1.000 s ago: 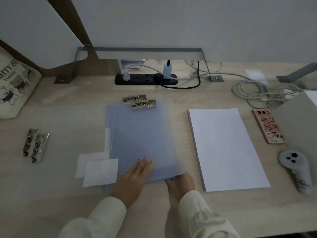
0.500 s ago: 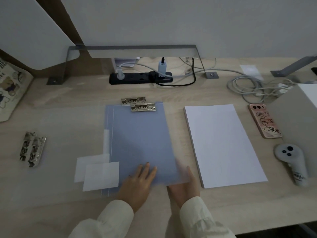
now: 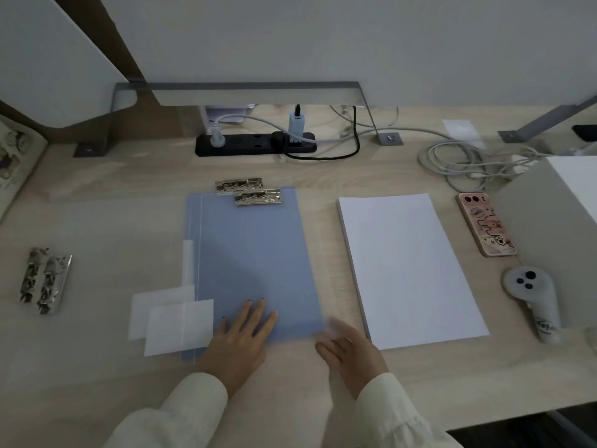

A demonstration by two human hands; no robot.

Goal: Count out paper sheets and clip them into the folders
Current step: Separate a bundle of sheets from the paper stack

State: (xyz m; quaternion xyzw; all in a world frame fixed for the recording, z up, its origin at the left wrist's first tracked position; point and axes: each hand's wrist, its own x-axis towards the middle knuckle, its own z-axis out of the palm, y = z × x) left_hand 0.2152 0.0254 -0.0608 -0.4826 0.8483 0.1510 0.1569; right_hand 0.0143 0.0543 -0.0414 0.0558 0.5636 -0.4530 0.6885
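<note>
My left hand (image 3: 240, 337) lies flat, fingers spread, on the thin translucent blue plastic folder (image 3: 252, 260) at frame centre, which looks light, floppy and slick, best pinched at its lower right corner, where my empty, loosely open right hand (image 3: 350, 354) has slid off rightward toward the white paper stack (image 3: 410, 270).

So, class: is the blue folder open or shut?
Shut. The blue folder lies flat with its cover down, left hand resting on it; no sheets show inside.
</note>
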